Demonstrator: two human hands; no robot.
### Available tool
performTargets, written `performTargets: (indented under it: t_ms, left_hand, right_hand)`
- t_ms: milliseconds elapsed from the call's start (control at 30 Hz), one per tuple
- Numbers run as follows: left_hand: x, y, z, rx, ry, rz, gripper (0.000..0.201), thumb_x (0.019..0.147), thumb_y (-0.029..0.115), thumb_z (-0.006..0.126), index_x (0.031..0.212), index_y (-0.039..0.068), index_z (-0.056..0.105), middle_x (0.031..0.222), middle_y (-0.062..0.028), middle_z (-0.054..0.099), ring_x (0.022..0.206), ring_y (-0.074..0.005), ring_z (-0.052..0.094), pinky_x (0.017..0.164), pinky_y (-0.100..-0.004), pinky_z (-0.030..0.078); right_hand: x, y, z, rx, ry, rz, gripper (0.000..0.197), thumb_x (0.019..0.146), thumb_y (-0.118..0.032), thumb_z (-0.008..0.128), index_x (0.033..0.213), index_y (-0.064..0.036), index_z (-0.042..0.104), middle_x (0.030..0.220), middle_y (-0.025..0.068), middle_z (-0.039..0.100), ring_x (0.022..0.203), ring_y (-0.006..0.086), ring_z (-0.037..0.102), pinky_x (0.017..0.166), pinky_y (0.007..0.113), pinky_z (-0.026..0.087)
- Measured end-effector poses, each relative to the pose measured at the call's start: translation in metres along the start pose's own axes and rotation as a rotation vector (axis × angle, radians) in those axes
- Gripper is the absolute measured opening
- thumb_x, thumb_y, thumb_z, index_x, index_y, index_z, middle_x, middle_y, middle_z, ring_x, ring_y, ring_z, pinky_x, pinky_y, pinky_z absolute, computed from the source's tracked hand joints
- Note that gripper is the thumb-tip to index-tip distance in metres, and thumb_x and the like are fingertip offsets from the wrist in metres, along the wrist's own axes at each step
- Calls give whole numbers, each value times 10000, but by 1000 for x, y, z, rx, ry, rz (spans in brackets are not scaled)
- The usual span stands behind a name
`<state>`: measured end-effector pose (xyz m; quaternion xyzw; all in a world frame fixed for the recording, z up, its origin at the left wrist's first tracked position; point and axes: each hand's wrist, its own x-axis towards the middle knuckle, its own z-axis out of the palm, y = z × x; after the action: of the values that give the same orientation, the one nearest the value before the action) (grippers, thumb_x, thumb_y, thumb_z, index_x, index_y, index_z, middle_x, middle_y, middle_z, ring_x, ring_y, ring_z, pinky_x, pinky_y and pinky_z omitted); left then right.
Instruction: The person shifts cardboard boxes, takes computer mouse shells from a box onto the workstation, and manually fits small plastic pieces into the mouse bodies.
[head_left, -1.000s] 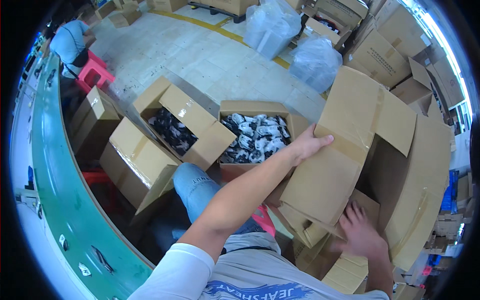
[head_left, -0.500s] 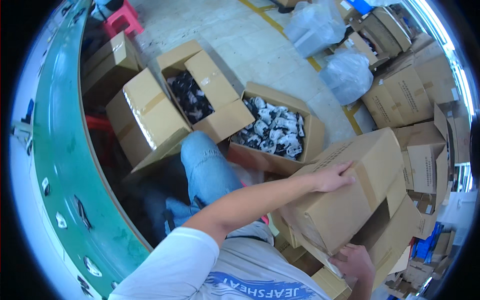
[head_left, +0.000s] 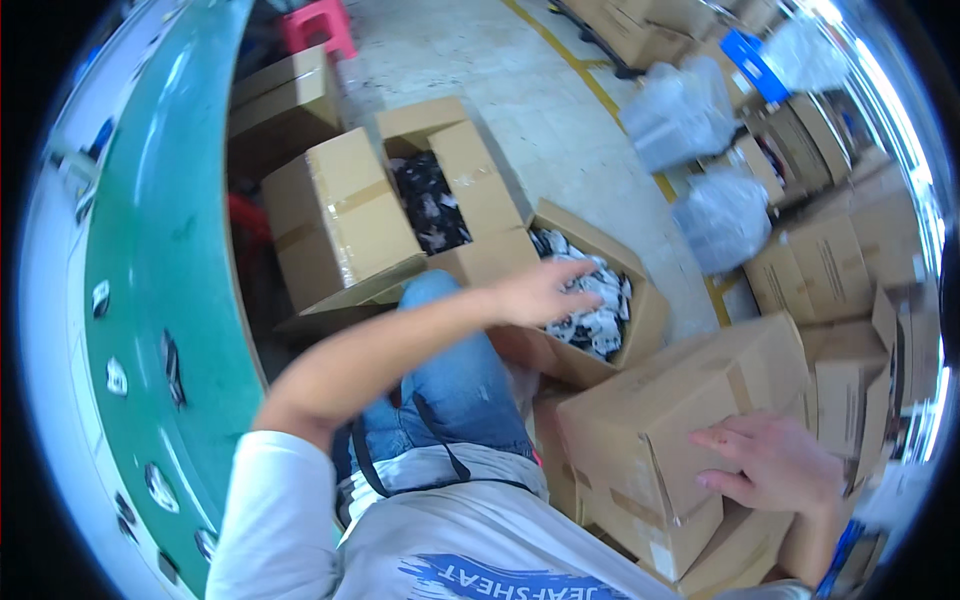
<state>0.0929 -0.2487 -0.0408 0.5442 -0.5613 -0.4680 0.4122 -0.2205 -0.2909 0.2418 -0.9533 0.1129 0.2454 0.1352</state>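
Observation:
My left hand (head_left: 548,293) stretches across my lap, fingers apart and holding nothing. In view it overlaps an open carton (head_left: 640,312) full of white-and-black packaged pieces (head_left: 598,318); whether it touches them I cannot tell. To the right sits a large closed brown carton (head_left: 690,385) with a tape strip, tilted on top of other cardboard. My right hand (head_left: 770,462) is at that carton's right side, thumb and fingers spread; contact with it is unclear. Beyond my knee stands another open carton (head_left: 480,180) with dark packaged pieces (head_left: 428,203).
A long green table (head_left: 165,250) with several small parts on it runs along my left. A taped carton (head_left: 345,220) stands beside it, and a pink stool (head_left: 320,28) farther back. Stacked cartons (head_left: 820,265) and clear plastic bags (head_left: 722,215) line the right.
My left hand has left the large carton and moved left, over the open one. My right hand has risen from the carton's lower edge. The large carton sits lower, and the view has shifted.

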Motion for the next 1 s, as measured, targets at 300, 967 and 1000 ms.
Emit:
performTargets:
  t_ms: [300,967,1000]
  left_hand:
    - [-312,-36,-280,1190,839,-603,475,969,311,706,1374,73,635,1345,-175,665,1299,-397,578,1106,-501,465]
    - [-316,-59,-273,1037,709,-1141,955,815,317,699,1604,-72,328,1646,-415,233,1543,-620,176,1258,-700,102]
    - [-316,-60,-273,1047,710,-1135,958,798,319,705,1595,-72,344,1640,-417,244,1534,-624,197,1255,-704,111]
  right_hand:
    - [386,-15,-109,-564,-122,-374,286,960,-242,657,1163,-57,738,1049,201,774,1038,389,742,910,501,595]
    - [954,104,306,396,24,223,983,938,-498,704,1727,-196,201,1781,230,82,1620,475,145,1304,518,239]
    - [987,112,350,722,47,214,971,936,-447,698,1728,-193,197,1785,219,83,1623,457,155,1302,515,239]
